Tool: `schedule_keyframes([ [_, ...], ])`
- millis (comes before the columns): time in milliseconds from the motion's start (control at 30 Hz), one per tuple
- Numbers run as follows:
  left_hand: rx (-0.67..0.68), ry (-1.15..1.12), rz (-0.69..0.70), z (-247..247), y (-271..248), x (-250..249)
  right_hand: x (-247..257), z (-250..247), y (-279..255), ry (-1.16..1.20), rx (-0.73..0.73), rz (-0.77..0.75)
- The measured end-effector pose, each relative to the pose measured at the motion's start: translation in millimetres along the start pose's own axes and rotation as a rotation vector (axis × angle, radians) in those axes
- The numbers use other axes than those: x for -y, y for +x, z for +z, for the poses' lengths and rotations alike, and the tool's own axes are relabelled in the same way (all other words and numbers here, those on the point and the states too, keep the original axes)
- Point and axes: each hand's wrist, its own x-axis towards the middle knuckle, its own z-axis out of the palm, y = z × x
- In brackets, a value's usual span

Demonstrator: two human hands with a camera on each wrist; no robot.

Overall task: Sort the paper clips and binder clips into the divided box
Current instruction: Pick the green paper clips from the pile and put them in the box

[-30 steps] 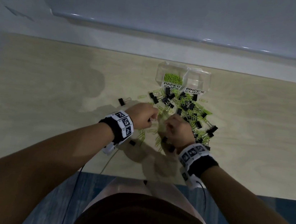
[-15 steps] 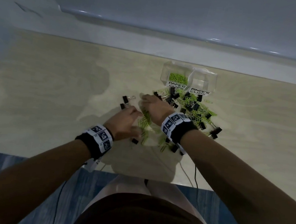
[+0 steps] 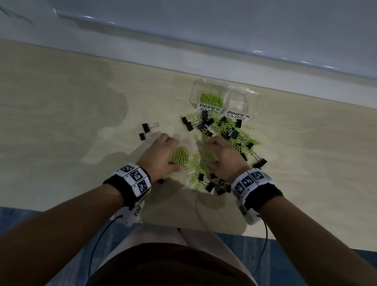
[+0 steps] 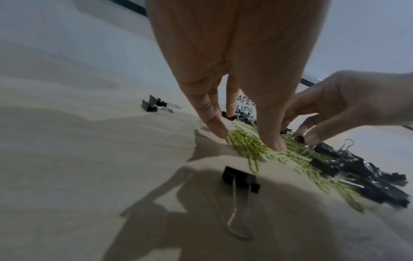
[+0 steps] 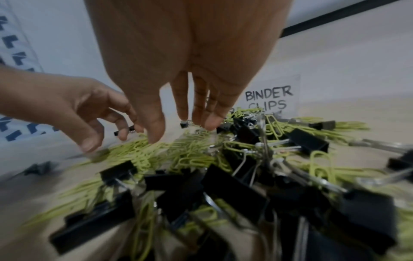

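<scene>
Green paper clips and black binder clips lie mixed on the wooden table (image 3: 38, 147). My left hand (image 3: 164, 154) rests with straight fingers and thumb on a bunch of green paper clips (image 3: 180, 157); in the left wrist view its fingertips (image 4: 215, 129) touch that bunch (image 4: 245, 150). My right hand (image 3: 219, 156) points its straight fingers down onto the pile (image 5: 190, 155), holding nothing. Black binder clips (image 5: 234, 185) crowd below its wrist. The clear divided box (image 3: 256, 96) stands behind the pile; the side labelled PAPER CLIPS (image 3: 209, 109) holds green clips, beside the BINDER CLIPS label (image 3: 237, 115).
Two binder clips (image 3: 146, 131) lie apart to the left of my left hand. One more (image 4: 241, 178) sits under my left wrist. The table's front edge (image 3: 53, 211) runs just behind my wrists, and a pale ledge (image 3: 193, 59) bounds the far side.
The hands were together in loose fists. The right hand then reached left and forward and has drawn back to the right. Both now lie spread on the green clips.
</scene>
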Motion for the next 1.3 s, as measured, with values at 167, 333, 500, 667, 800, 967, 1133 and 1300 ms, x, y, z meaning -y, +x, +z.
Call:
schedule_keyframes([
  [167,0.070,0.063,-0.034,7.5,6.0,-12.3,25.1,6.5,4.4,-0.153,0.137,0.113],
  [333,0.063,0.014,-0.015,9.9,17.3,-30.9,32.7,9.5,9.4,-0.038,0.084,0.148],
  [500,0.075,0.019,0.002,5.2,30.0,-39.2,22.4,0.6,7.9,0.030,0.009,0.082],
  [667,0.031,-0.043,0.025,-6.3,44.3,-42.8,2.2,-12.3,8.9,0.311,-0.102,0.318],
  [800,0.000,-0.152,-0.004,-24.6,56.4,-47.6,-2.8,-34.8,9.6,0.604,-0.143,0.418],
  [967,-0.113,-0.296,-0.024,-65.7,85.5,-63.8,-3.2,-80.9,31.5,0.758,-0.274,0.430],
  [1133,-0.285,-0.319,-0.105,-90.2,133.0,-84.9,-1.8,-115.2,85.3,0.616,-0.414,0.512],
  [1300,-0.187,-0.207,-0.204,-85.2,160.9,-95.0,-2.5,-113.8,136.8,0.257,-0.364,0.591],
])
